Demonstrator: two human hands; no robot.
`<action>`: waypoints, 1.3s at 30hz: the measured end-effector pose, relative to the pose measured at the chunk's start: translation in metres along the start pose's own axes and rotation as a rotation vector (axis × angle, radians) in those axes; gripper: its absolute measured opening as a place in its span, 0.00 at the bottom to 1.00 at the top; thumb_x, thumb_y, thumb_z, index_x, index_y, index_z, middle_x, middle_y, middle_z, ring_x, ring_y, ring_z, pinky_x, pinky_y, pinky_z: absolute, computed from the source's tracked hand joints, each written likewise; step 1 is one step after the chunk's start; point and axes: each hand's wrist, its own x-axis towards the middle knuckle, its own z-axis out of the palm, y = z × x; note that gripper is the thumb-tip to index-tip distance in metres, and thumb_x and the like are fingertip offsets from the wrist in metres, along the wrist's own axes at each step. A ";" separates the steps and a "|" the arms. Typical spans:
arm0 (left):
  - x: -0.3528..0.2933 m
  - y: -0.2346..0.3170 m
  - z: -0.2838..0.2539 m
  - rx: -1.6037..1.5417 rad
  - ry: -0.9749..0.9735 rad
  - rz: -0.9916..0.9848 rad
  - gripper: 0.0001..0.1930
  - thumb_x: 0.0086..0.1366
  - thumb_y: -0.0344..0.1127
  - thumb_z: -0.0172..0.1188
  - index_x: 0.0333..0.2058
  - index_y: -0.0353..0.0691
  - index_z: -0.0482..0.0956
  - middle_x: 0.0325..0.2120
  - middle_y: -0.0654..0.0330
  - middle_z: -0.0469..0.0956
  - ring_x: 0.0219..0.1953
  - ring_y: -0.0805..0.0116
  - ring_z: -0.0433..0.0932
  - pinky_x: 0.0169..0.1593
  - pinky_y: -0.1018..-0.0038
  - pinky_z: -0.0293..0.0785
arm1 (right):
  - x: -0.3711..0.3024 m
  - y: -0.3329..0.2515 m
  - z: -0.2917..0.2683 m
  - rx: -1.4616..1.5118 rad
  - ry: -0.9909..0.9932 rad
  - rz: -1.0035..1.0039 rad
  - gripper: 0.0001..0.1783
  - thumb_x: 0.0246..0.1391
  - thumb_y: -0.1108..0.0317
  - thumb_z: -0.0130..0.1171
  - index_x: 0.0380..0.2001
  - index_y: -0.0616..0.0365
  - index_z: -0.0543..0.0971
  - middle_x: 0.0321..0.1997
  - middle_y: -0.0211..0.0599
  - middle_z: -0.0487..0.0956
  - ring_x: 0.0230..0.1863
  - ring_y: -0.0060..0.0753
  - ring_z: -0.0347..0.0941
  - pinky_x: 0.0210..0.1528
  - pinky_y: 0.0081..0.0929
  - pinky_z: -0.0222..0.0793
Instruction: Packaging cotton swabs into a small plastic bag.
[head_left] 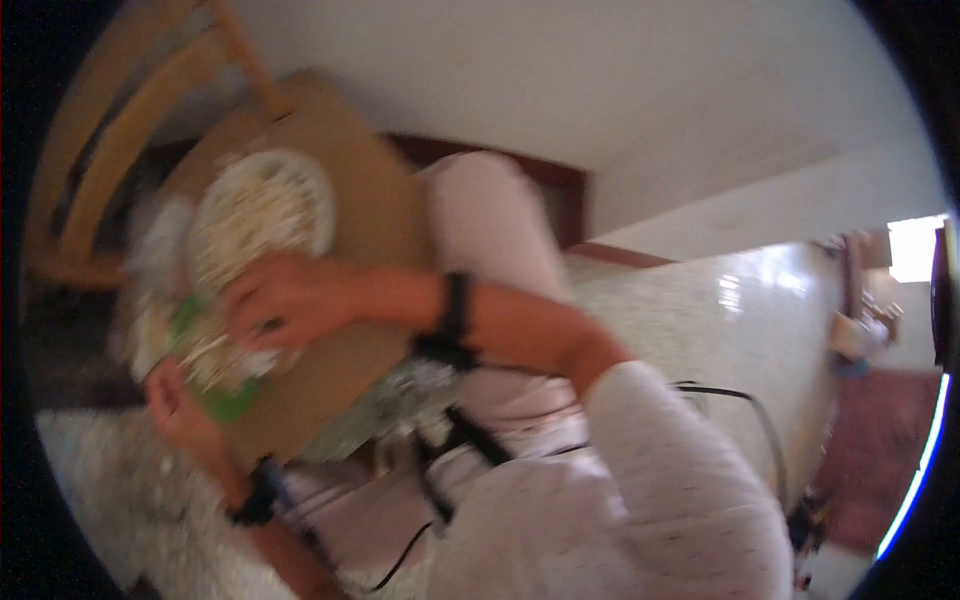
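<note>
A white round bowl (325, 195) heaped with small pale pieces (255, 215) sits on the brown seat of a chair (375, 215). My right hand (290, 305) is over the bowl's near edge, its fingers curled inward; what they hold is hidden. My left hand (180, 405) is lower and to the left, fingertips pinched close to some thin pale strips (207, 350). A green sheet or plate (232, 402) lies between the hands, with more pale pieces on it. Motion blur hides the fine detail.
A whitish clear plastic bag (160, 240) lies left of the bowl. The chair's wooden backrest (130, 150) rises at the far left, by a pale wall (560, 90). A black cable (750, 400) runs at the right, above the speckled floor (700, 310).
</note>
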 end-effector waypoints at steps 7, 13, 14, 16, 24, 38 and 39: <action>-0.017 0.051 0.021 0.147 -0.319 0.048 0.04 0.60 0.28 0.62 0.31 0.32 0.80 0.29 0.60 0.80 0.33 0.74 0.76 0.43 0.79 0.70 | -0.003 -0.018 -0.015 0.019 -0.144 0.159 0.05 0.48 0.65 0.65 0.29 0.51 0.81 0.42 0.30 0.78 0.45 0.37 0.75 0.47 0.34 0.68; -0.014 0.039 0.026 -0.020 -0.387 0.025 0.04 0.58 0.25 0.62 0.32 0.32 0.82 0.28 0.60 0.80 0.33 0.74 0.76 0.41 0.78 0.71 | 0.000 -0.018 -0.015 -0.004 -0.167 0.218 0.05 0.48 0.66 0.65 0.30 0.52 0.81 0.43 0.31 0.78 0.46 0.37 0.74 0.49 0.34 0.68; -0.013 0.039 0.026 0.012 -0.398 0.130 0.04 0.57 0.25 0.63 0.32 0.32 0.82 0.28 0.60 0.81 0.33 0.72 0.76 0.41 0.77 0.71 | 0.001 -0.018 -0.015 -0.014 -0.170 0.227 0.06 0.48 0.66 0.65 0.30 0.53 0.81 0.43 0.31 0.78 0.46 0.37 0.75 0.49 0.34 0.68; -0.010 0.041 0.029 0.039 -0.414 0.235 0.04 0.56 0.25 0.64 0.32 0.33 0.83 0.29 0.59 0.81 0.33 0.71 0.77 0.40 0.76 0.71 | 0.002 -0.015 -0.019 0.000 -0.176 0.221 0.06 0.48 0.66 0.65 0.30 0.53 0.81 0.43 0.32 0.78 0.46 0.38 0.75 0.49 0.34 0.68; -0.010 0.049 0.029 0.136 -0.485 0.320 0.08 0.51 0.25 0.68 0.32 0.36 0.84 0.29 0.58 0.81 0.33 0.69 0.77 0.39 0.75 0.72 | 0.000 -0.012 -0.020 0.007 -0.208 0.218 0.06 0.49 0.66 0.64 0.30 0.54 0.80 0.42 0.34 0.78 0.46 0.39 0.75 0.48 0.34 0.69; -0.012 0.044 0.030 0.084 -0.514 0.396 0.07 0.49 0.26 0.69 0.29 0.36 0.82 0.28 0.60 0.81 0.34 0.65 0.78 0.42 0.72 0.71 | 0.003 -0.015 -0.017 -0.011 -0.239 0.215 0.07 0.51 0.64 0.63 0.32 0.52 0.80 0.39 0.31 0.78 0.43 0.40 0.74 0.47 0.35 0.68; -0.011 0.043 0.030 0.080 -0.537 0.390 0.07 0.49 0.27 0.68 0.29 0.36 0.82 0.28 0.60 0.80 0.34 0.65 0.78 0.41 0.72 0.71 | 0.002 -0.015 -0.018 -0.009 -0.239 0.216 0.07 0.51 0.64 0.63 0.32 0.52 0.80 0.39 0.31 0.78 0.43 0.40 0.74 0.47 0.35 0.68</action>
